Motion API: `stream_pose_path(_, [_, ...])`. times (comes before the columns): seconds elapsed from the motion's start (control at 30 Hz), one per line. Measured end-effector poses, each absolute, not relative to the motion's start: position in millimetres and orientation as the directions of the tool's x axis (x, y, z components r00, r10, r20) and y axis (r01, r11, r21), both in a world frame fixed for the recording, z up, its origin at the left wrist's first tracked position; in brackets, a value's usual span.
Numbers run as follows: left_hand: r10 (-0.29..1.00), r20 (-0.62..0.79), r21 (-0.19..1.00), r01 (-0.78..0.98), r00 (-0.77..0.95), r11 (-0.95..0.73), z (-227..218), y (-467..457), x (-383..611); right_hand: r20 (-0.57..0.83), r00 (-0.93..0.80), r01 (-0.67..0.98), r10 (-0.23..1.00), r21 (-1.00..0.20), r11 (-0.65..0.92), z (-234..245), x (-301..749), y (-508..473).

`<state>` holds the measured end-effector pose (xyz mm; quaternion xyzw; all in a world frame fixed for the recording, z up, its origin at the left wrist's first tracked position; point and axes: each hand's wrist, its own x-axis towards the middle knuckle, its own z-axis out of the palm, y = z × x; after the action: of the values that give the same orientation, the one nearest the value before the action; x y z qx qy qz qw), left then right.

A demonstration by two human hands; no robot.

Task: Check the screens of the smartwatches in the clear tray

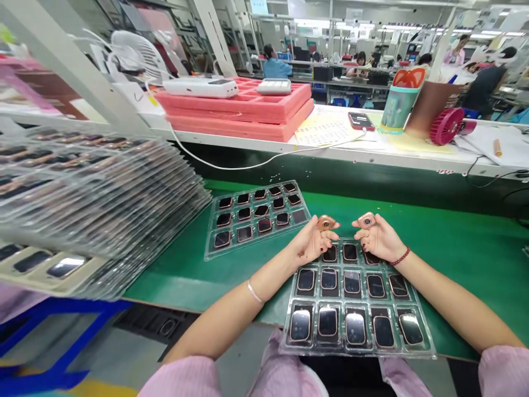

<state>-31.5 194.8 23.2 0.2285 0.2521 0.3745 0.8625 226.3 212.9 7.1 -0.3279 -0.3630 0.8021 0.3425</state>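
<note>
Between the thumb and fingers of my left hand point(314, 241) is a rose-gold smartwatch case point(326, 223), its back with the round sensor turned toward me. My right hand point(379, 238) pinches a second smartwatch case point(366, 221), also back side out. Both hands hover over the far edge of a clear plastic tray point(359, 300), whose pockets hold several watch cases with dark screens up. My hands partly cover its far row. Farther left lies another clear tray point(252, 249) of watch cases, with a bare pocket point(298, 216) at its right side.
A tall stack of filled clear trays point(136, 220) stands at the left on the green bench point(471, 264). Along the white shelf point(430, 154) are pink foam trays point(239, 118), a phone point(361, 121), a cup point(397, 109) and a fan point(446, 125). A white cable point(231, 167) droops below. Other people sit in the background.
</note>
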Motion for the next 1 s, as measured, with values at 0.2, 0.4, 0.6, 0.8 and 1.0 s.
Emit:
stream_pose_path(0.2, [0.746,-0.367,0.522,-0.54,0.556,0.66,24,203,-31,-0.324,-0.576,-0.326,0.751,-0.751,-0.574,7,236,223])
stream_pose_path(0.4, [0.86,-0.313,0.788,-0.394,0.403,0.472,29,181,-31,-0.241,-0.638,-0.333,0.731,-0.77,-0.544,7,212,206])
stream_pose_path(0.6, [0.934,-0.25,0.933,-0.193,0.256,0.303,16,178,-46,-0.068,-0.637,-0.384,0.768,-0.836,-0.393,-11,190,224])
stream_pose_path(0.8, [0.933,-0.122,0.977,-0.123,0.339,0.172,17,178,-16,0.033,-0.472,-0.144,0.881,-0.989,-0.04,-1,209,198])
stream_pose_path(1.0, [0.917,-0.023,0.987,-0.137,0.398,0.084,-2,189,-21,0.069,-0.481,-0.004,0.874,-0.997,0.077,3,210,196])
